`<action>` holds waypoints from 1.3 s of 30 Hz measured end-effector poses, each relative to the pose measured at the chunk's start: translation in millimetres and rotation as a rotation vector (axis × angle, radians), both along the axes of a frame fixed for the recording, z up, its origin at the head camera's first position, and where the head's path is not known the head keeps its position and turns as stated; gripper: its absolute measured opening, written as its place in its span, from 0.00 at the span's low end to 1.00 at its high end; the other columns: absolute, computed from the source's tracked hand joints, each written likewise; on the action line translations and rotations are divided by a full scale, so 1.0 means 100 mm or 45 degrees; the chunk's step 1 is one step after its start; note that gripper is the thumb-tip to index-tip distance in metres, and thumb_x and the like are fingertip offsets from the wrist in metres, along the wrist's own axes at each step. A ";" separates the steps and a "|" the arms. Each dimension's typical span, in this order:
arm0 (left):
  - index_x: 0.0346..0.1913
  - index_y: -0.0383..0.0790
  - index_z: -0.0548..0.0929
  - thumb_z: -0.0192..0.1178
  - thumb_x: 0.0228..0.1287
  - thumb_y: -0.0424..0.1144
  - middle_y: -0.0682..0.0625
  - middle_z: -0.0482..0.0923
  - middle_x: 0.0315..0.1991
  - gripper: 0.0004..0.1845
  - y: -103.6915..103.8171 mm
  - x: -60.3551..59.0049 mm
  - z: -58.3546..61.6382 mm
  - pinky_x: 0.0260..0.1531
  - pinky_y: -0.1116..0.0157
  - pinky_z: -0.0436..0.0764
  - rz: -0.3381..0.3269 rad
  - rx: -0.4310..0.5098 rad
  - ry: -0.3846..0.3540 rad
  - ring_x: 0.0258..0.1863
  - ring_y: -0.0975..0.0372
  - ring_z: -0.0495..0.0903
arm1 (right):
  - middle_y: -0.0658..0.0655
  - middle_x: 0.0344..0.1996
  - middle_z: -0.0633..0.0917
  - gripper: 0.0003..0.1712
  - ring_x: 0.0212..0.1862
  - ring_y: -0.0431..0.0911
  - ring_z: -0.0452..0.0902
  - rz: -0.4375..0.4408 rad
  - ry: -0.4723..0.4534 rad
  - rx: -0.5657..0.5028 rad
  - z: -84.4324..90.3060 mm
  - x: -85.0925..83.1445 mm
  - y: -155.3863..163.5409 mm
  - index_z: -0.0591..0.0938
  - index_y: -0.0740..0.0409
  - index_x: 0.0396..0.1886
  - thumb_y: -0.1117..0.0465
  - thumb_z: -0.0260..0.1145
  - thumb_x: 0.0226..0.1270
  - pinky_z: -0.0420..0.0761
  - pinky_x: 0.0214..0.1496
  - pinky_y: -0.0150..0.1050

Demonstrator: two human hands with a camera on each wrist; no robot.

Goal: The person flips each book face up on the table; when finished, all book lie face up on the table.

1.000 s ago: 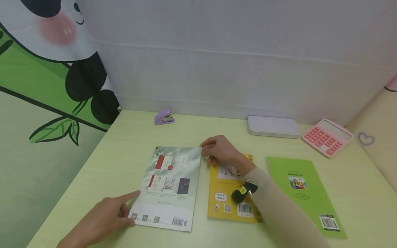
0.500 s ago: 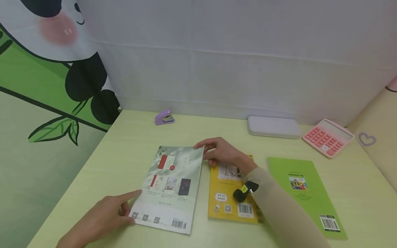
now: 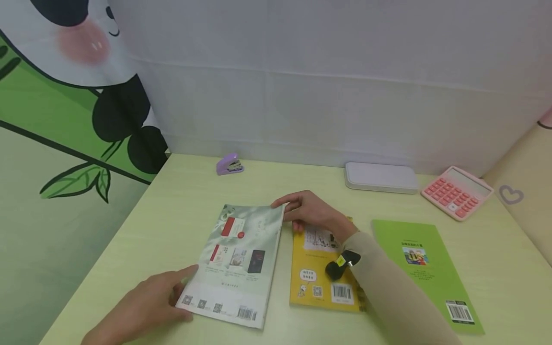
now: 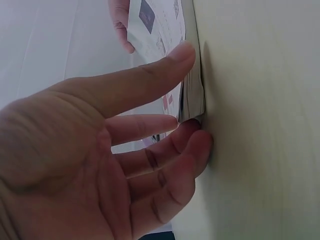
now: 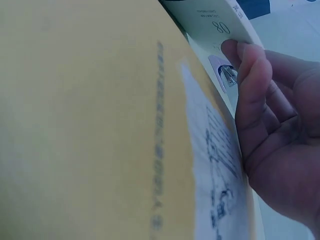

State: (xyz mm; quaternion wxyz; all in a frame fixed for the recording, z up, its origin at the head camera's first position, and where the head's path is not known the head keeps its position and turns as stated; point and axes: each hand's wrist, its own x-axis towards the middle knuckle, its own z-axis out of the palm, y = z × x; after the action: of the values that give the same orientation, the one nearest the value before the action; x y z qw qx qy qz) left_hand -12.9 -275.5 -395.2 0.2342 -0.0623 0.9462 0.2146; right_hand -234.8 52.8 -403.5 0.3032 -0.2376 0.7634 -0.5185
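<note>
1. The left hand [image 3: 148, 297] pinches the pale green book [image 3: 239, 273] by its lower left corner.
2. The right hand [image 3: 312, 211] pinches the upper right corner (tilted up off the worktop [image 3: 185, 196]).
3. The pale green book is just left of the yellow book [image 3: 310, 263].

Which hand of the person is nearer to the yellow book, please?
Right. The right hand is by the upper-left corner of the yellow book; the left hand is farther off, at the left side of the pale magazine.
</note>
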 end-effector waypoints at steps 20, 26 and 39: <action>0.79 0.41 0.70 0.80 0.48 0.64 0.50 0.73 0.42 0.57 0.12 0.13 -0.04 0.31 0.60 0.69 -0.163 -0.306 0.164 0.33 0.59 0.70 | 0.74 0.36 0.85 0.14 0.21 0.43 0.81 -0.069 0.033 -0.163 0.03 -0.04 0.01 0.90 0.56 0.54 0.66 0.72 0.70 0.84 0.29 0.33; 0.75 0.44 0.76 0.80 0.50 0.62 0.52 0.75 0.41 0.50 0.10 0.16 -0.03 0.29 0.61 0.69 -0.169 -0.323 0.219 0.31 0.60 0.70 | 0.78 0.41 0.84 0.14 0.22 0.42 0.82 -0.090 0.022 -0.197 0.04 -0.04 0.00 0.90 0.59 0.54 0.67 0.72 0.69 0.84 0.29 0.33; 0.67 0.50 0.85 0.80 0.51 0.60 0.53 0.85 0.48 0.39 -0.01 0.18 0.01 0.36 0.56 0.81 -0.179 -0.321 0.261 0.39 0.62 0.79 | 0.61 0.39 0.87 0.12 0.24 0.43 0.79 -0.123 0.067 -0.231 0.08 -0.02 -0.02 0.92 0.58 0.50 0.65 0.75 0.68 0.82 0.31 0.33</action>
State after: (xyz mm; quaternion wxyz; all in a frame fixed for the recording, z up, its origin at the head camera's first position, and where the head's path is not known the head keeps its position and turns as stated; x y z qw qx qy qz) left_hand 4.7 -276.3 -394.4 0.1414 -0.0027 0.9865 0.0825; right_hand -236.6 51.3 -395.4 0.2348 -0.2406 0.7315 -0.5932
